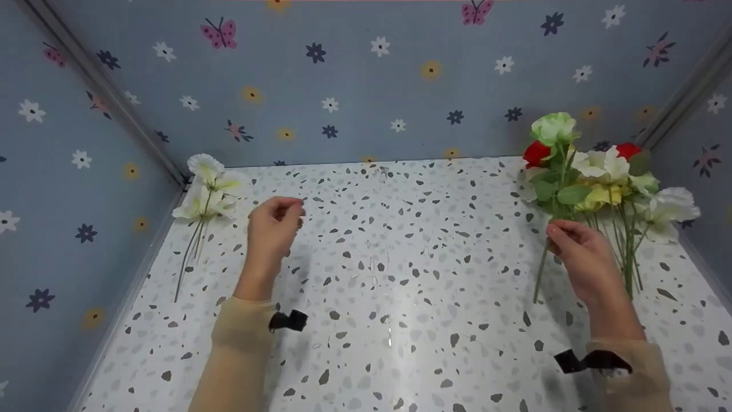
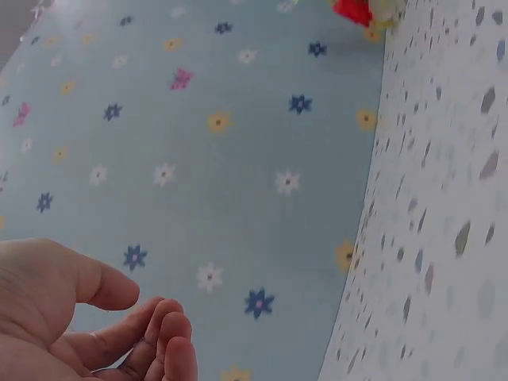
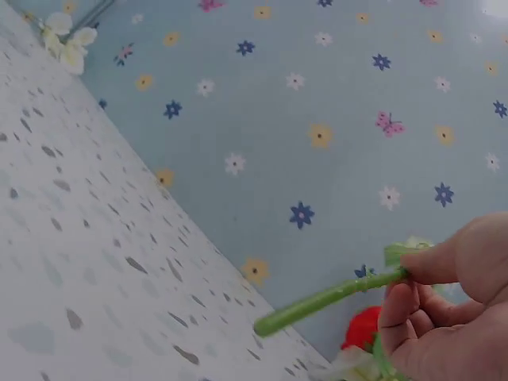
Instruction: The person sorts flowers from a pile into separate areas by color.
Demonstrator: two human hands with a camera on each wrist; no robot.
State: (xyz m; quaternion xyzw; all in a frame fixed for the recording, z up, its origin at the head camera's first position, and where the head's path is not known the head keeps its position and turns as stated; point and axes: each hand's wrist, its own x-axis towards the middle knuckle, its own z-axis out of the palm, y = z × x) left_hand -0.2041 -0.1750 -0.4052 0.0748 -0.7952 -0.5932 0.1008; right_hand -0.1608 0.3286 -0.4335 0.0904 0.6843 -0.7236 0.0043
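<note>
My right hand pinches the green stem of an artificial pale green rose between thumb and fingers. Its bloom points up and away, with leaves below it, and the lower stem sticks out beneath my fingers. Beside and behind it lies a pile of artificial flowers, red, white and yellow, their stems toward me. My left hand hovers over the table with fingers loosely bent and nothing in them; the left wrist view shows a gap between thumb and fingers. To its left lie white artificial flowers.
The speckled white table spreads between the two flower groups. Blue-grey panels printed with flowers and butterflies stand at the back, left and right. Black straps with small dark blocks sit on both sleeved wrists.
</note>
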